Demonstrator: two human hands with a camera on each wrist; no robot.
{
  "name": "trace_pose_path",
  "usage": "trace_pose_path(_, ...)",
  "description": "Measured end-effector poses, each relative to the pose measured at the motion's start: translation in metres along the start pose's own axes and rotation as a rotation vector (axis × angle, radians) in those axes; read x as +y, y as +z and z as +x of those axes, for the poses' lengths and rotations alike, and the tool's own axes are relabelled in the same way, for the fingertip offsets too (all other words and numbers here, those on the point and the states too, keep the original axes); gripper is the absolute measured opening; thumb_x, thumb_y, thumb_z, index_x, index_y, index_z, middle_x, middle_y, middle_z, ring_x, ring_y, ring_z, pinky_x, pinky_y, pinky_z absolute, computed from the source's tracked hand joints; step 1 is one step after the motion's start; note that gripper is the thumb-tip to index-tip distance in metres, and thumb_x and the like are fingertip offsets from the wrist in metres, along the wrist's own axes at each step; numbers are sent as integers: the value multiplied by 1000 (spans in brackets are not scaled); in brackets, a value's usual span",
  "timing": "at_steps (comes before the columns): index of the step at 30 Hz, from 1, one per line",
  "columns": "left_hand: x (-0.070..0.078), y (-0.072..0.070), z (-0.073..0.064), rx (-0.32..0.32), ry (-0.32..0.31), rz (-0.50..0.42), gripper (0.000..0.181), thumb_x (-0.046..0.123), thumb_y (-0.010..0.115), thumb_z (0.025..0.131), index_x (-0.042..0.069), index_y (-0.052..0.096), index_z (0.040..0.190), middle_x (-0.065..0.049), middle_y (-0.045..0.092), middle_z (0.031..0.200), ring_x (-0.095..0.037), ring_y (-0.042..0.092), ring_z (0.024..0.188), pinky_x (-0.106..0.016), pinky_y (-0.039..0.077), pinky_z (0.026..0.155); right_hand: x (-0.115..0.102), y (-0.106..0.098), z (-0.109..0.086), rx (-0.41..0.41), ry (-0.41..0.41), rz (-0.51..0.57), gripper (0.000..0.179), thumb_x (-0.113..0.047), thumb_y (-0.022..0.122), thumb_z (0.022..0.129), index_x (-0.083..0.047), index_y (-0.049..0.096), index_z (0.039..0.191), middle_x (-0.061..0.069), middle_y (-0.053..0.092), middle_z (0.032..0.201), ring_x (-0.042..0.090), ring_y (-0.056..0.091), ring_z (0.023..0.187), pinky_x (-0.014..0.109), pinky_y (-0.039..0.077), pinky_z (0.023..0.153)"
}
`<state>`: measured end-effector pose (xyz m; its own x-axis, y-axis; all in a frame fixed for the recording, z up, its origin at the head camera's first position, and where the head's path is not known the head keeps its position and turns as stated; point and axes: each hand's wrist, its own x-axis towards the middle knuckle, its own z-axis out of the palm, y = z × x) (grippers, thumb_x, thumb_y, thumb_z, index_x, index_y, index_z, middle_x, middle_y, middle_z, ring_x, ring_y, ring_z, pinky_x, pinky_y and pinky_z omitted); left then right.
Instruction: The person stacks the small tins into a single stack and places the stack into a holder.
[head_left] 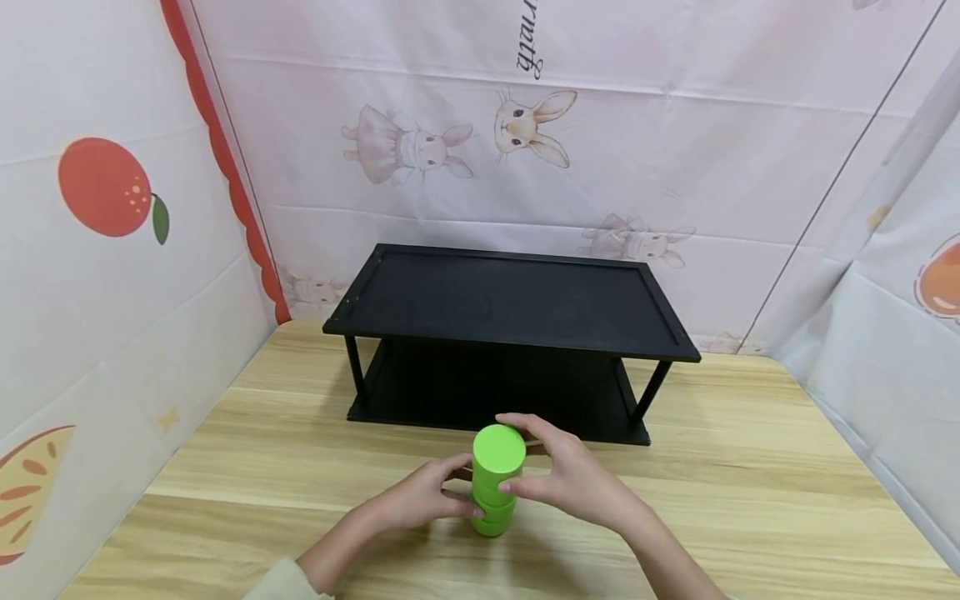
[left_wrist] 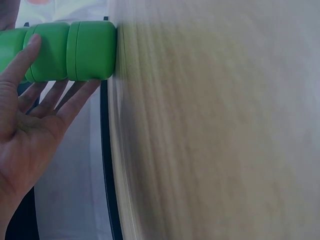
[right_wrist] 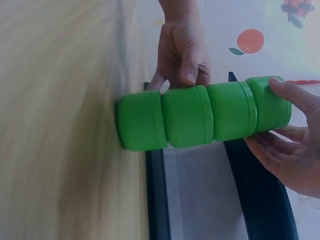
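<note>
A stack of several green round lidded jars (head_left: 495, 492) stands upright on the wooden table (head_left: 337, 454), in front of the black shelf. My left hand (head_left: 420, 500) is at the stack's lower part from the left, thumb on the near side and fingers behind, as the left wrist view also shows with the lower jars (left_wrist: 92, 50). From the right, my right hand (head_left: 573, 479) grips the top jar (right_wrist: 269, 102) between thumb and fingers. In the right wrist view the jars sit slightly out of line with one another, the bottom jar (right_wrist: 140, 121) down on the tabletop.
Behind the stack is a low two-tier black shelf (head_left: 517, 296) with thin posts and a lower board (head_left: 480, 379). Printed cloth walls (head_left: 465, 192) with rabbits and fruit enclose the table at the back and both sides.
</note>
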<state>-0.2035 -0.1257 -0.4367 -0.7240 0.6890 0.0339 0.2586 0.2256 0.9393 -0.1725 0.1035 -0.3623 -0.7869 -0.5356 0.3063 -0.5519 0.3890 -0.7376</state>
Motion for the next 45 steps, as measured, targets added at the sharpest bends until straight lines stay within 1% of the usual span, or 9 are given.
trace_pose_path(3,0,0,0,3,1,3,54,15,73,80,13,49,128,0,53,124,-25,45,118,-30,44,91,3,2,0,-19,9,-4,69,-21,78,75,-11,43,134,-6,52,121,14,54,101,35,47,86)
trace_pose_path(7,-1,0,0,3,0,4,54,15,73,80,13,49,128,0,52,124,-25,45,118,-30,44,91,8,5,0,-25,-4,-6,68,-21,77,76,-8,42,133,-1,52,123,17,54,103,37,47,86)
trace_pose_path(15,0,-1,0,-2,-3,-8,52,15,73,80,13,50,127,0,52,124,-25,45,118,-29,45,90,10,6,-1,-3,-5,2,68,-17,79,73,-11,45,131,-8,52,121,12,52,106,34,47,86)
trace_pose_path(24,0,-1,1,-2,6,8,51,16,73,80,12,50,126,0,53,123,-25,46,118,-29,44,90,11,7,-1,-3,8,28,67,-19,79,74,-15,44,131,-10,51,120,13,52,106,34,47,86)
trace_pose_path(27,0,-1,1,2,9,17,51,16,73,80,12,50,126,0,53,123,-26,46,118,-30,44,90,13,7,-1,-14,12,26,66,-18,78,74,-17,45,131,-10,52,120,12,52,107,33,47,86)
trace_pose_path(34,-1,1,1,18,15,58,53,18,74,78,15,51,125,2,54,122,-24,47,116,-34,43,92,20,11,-3,-73,65,36,60,-16,77,75,-14,47,128,-8,54,117,13,52,107,32,47,86)
trace_pose_path(39,-2,0,1,9,11,21,54,17,74,79,14,50,127,0,53,124,-26,46,117,-30,45,89,27,15,-4,-85,92,45,61,-16,77,75,-11,47,128,-4,55,116,15,53,106,35,48,86)
trace_pose_path(42,-3,-1,1,1,0,0,53,17,73,80,14,50,127,-2,51,125,-28,45,118,-27,47,86,30,17,-5,-86,105,51,65,-15,77,75,-10,45,131,-3,54,118,15,53,107,35,48,86)
trace_pose_path(45,-3,-1,1,-3,-8,-4,51,18,72,81,13,50,127,-3,51,126,-29,44,118,-26,47,86,31,19,-5,-80,102,47,67,-13,77,74,-9,44,132,-3,54,119,15,52,108,33,48,86)
